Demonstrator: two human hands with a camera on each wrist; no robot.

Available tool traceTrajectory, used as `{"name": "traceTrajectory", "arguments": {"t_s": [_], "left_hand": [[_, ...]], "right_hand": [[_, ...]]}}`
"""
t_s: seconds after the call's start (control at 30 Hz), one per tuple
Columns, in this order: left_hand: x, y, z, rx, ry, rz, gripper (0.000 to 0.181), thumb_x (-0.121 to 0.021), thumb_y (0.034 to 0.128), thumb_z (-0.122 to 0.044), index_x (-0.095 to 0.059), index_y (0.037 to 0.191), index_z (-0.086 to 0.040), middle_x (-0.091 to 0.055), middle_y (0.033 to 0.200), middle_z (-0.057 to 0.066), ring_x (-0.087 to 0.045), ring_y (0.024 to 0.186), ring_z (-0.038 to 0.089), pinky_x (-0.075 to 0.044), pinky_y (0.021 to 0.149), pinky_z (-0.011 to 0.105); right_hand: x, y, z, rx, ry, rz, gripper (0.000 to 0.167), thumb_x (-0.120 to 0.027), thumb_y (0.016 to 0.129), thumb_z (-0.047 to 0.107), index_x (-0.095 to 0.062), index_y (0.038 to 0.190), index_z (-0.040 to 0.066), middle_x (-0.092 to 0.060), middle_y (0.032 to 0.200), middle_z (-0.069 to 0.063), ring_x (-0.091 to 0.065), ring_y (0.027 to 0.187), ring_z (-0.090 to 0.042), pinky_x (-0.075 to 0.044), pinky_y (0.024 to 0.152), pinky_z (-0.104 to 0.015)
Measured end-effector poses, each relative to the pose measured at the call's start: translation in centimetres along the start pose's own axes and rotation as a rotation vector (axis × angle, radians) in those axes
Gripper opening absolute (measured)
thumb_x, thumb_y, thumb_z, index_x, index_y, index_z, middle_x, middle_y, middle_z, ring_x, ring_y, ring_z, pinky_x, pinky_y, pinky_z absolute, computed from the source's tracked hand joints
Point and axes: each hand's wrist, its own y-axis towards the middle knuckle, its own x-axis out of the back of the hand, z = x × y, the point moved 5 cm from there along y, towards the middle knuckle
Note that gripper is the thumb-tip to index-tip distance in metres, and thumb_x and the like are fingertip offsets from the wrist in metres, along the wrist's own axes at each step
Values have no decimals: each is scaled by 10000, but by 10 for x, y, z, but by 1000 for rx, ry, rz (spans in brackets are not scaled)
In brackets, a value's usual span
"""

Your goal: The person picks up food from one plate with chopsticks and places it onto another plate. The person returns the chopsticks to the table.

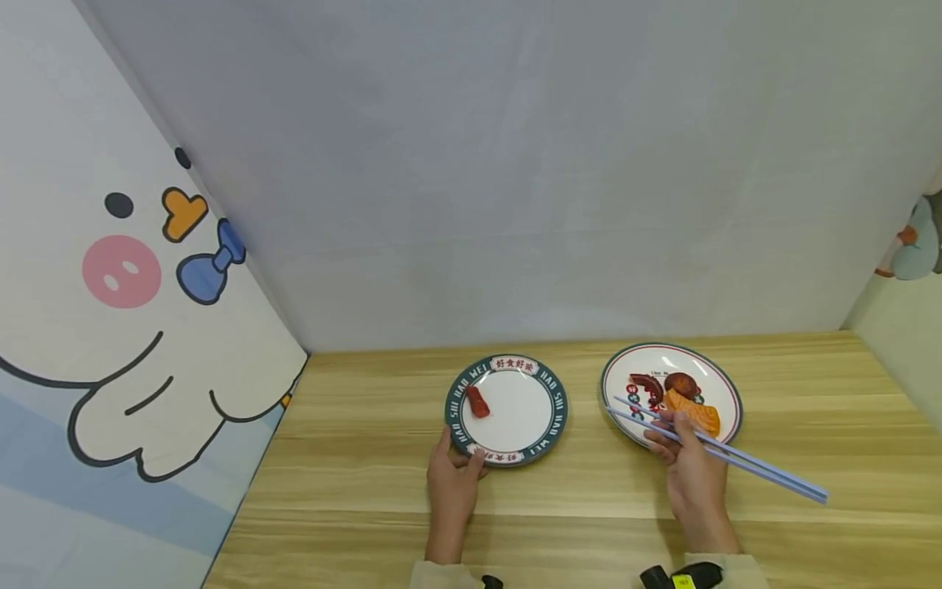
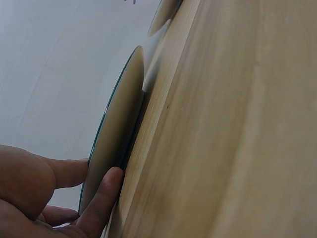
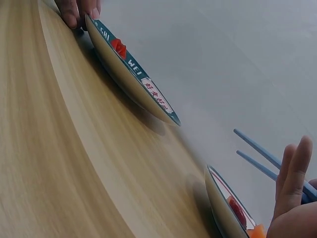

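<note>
My left hand (image 1: pixel 452 487) pinches the lower left rim of a white plate with a teal lettered border (image 1: pixel 518 417), thumb on the rim and fingers at its edge. A small red food piece (image 1: pixel 477 402) lies on that plate. My right hand (image 1: pixel 695 478) holds a pair of pale blue chopsticks (image 1: pixel 773 469) over the second plate, a white one with a thin red ring (image 1: pixel 680 358). The chopsticks' tips stand apart, with nothing between them in the right wrist view. On this plate lie an orange salmon-like slice (image 1: pixel 693 413), a round brown piece (image 1: pixel 681 384) and a dark red curled piece (image 1: pixel 648 386).
The plates stand side by side on a wood-grain table (image 1: pixel 353 458), with a gap between them. A pale grey cloth wall (image 1: pixel 545 204) rises behind the table. To the left hangs a panel with cartoon drawings (image 1: pixel 121 270).
</note>
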Motion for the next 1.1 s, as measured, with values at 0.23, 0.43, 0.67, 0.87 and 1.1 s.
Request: {"name": "traceTrajectory", "arguments": {"t_s": [0.23,0.43,0.67,0.87,1.1], "left_hand": [[0,0,1,13,4,-3,716,-686,974,64,-317,1584,136,-579,1017,217,-696,754,202,-642,673,271],[0,2,3,24,9,-4,712,-676,979,64,-317,1590,126,-585,984,190,-694,739,181,-639,673,260],[0,1,1,14,11,-6,713,-680,976,66,-317,1586,134,-586,978,193,-699,742,190,-640,673,263],[0,0,0,16,15,-2,713,-689,977,57,-326,1587,127,-579,1013,205,-694,768,197,-642,680,269],[1,-1,-1,7,5,1,717,-701,971,53,-331,1580,134,-579,1038,227,-690,777,201,-644,679,277]], "right_hand": [[-5,0,-3,8,20,11,287,-490,1116,143,-734,975,92,-756,871,-31,-741,644,-142,-594,567,-203],[-7,1,-6,33,33,39,317,-477,1117,113,-754,965,91,-761,856,-51,-742,624,-148,-591,551,-202],[-10,1,-8,58,32,89,296,-504,1113,127,-751,955,89,-763,864,-52,-750,639,-138,-587,551,-194],[-14,0,-10,49,13,97,335,-504,1115,135,-766,913,81,-756,845,-52,-746,646,-126,-589,564,-190],[-20,-1,-13,49,29,129,351,-502,1115,126,-776,908,53,-751,822,-57,-745,645,-127,-586,564,-193]]}}
